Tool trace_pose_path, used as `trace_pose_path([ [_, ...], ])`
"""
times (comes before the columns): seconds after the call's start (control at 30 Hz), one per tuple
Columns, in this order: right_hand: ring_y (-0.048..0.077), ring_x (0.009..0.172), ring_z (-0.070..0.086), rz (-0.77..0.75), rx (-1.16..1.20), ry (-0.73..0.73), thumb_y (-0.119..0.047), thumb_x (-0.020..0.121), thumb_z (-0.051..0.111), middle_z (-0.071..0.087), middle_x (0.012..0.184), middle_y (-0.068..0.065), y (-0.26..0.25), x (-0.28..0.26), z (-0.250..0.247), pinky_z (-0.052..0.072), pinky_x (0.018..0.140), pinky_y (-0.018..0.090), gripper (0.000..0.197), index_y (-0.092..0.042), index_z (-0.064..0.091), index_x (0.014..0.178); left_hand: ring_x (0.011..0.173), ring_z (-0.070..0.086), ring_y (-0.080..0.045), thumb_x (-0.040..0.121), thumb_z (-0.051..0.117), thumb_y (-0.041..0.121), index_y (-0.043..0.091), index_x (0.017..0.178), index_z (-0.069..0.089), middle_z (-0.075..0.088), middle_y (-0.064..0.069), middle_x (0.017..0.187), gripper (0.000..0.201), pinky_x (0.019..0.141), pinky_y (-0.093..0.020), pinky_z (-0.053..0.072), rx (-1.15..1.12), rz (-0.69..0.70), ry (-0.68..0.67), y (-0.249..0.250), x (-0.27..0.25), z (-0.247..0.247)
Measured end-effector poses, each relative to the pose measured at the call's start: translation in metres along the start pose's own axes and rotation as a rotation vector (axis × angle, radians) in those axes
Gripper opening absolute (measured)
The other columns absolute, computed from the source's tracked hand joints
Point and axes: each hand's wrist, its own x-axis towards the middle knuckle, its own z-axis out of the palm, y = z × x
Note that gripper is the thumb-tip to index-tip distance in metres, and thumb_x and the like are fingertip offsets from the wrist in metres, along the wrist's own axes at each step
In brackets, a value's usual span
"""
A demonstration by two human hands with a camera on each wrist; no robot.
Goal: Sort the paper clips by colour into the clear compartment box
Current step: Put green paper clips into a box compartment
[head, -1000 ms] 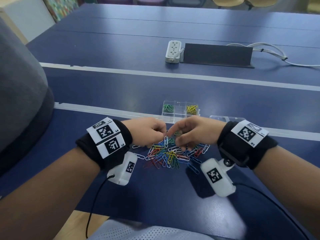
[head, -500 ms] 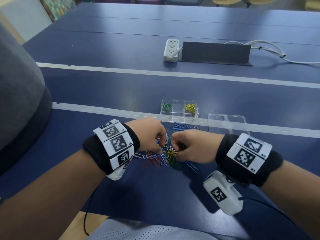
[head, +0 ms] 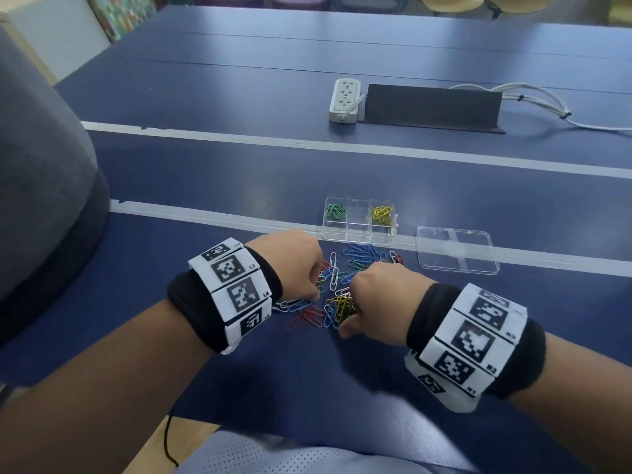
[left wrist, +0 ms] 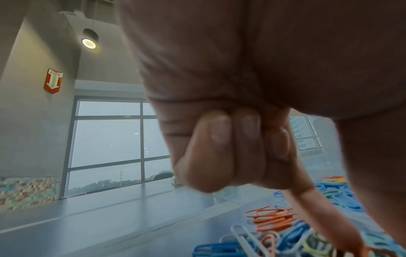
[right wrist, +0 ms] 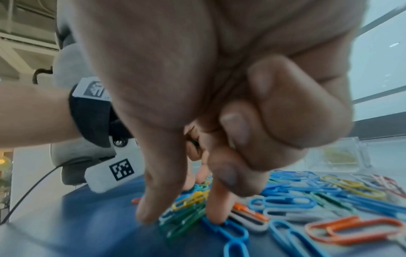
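At the near edge of the heap of paper clips [head: 342,289], our right hand [head: 379,302] sets thumb and forefinger tips down on either side of a small bundle of glossy green and yellow clips, the other fingers [right wrist: 274,111] curled tight into the palm; whether the bundle is actually gripped, we cannot tell. Our left hand [head: 290,265], at nine o'clock of the heap, keeps three fingers folded and stretches its forefinger down among smooth blue, white and orange wire loops. Beyond, at twelve o'clock, stands the clear compartment box [head: 359,234], hard transparent plastic, with green clips in its left cell and yellow in its right. Its flat lid [head: 456,251] lies at two o'clock on the matte blue table [head: 239,172].
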Motion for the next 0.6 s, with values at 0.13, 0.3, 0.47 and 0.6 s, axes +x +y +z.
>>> trace_pose_path([
  [0.13, 0.028, 0.071, 0.046, -0.003, 0.021, 0.059, -0.027, 0.083, 0.059, 0.036, 0.057, 0.001, 0.003, 0.004, 0.002, 0.039, 0.064, 0.028, 0.039, -0.012, 0.035, 0.056, 0.074, 0.050, -0.015, 0.079, 0.060, 0.021, 0.023, 0.078, 0.067, 0.051, 0.009, 0.068, 0.007, 0.067, -0.025, 0.044, 0.002, 0.020, -0.013, 0.000, 0.001, -0.001],
  [0.3, 0.028, 0.078, 0.056, 0.022, 0.126, 0.051, -0.030, 0.080, 0.057, 0.064, 0.079, 0.008, 0.010, -0.001, -0.004, 0.047, 0.067, 0.029, 0.024, -0.007, 0.065, 0.081, 0.068, 0.049, -0.013, 0.077, 0.059, 0.022, 0.024, 0.070, 0.057, 0.047, 0.011, 0.061, 0.008, 0.062, -0.024, 0.041, -0.048, 0.009, -0.040, -0.003, -0.001, 0.001],
  [0.47, 0.016, 0.057, 0.040, 0.097, 0.396, 0.064, -0.031, 0.081, 0.055, 0.042, 0.058, -0.003, 0.025, 0.000, -0.018, 0.034, 0.054, 0.026, 0.033, -0.017, 0.038, 0.057, 0.062, 0.044, -0.016, 0.077, 0.056, 0.025, 0.022, 0.061, 0.041, 0.046, 0.007, 0.062, 0.022, 0.050, -0.021, 0.032, -0.137, 0.006, -0.011, -0.003, 0.001, 0.002],
  [0.6, 0.017, 0.052, 0.039, 0.117, 0.694, 0.027, -0.032, 0.066, 0.056, 0.043, 0.055, -0.001, 0.038, 0.008, -0.023, 0.036, 0.054, 0.027, 0.026, -0.018, 0.040, 0.051, 0.055, 0.039, -0.009, 0.076, 0.059, 0.024, 0.019, 0.063, 0.043, 0.045, 0.007, 0.060, 0.021, 0.050, -0.024, 0.031, -0.256, 0.013, -0.001, -0.001, 0.002, -0.003],
])
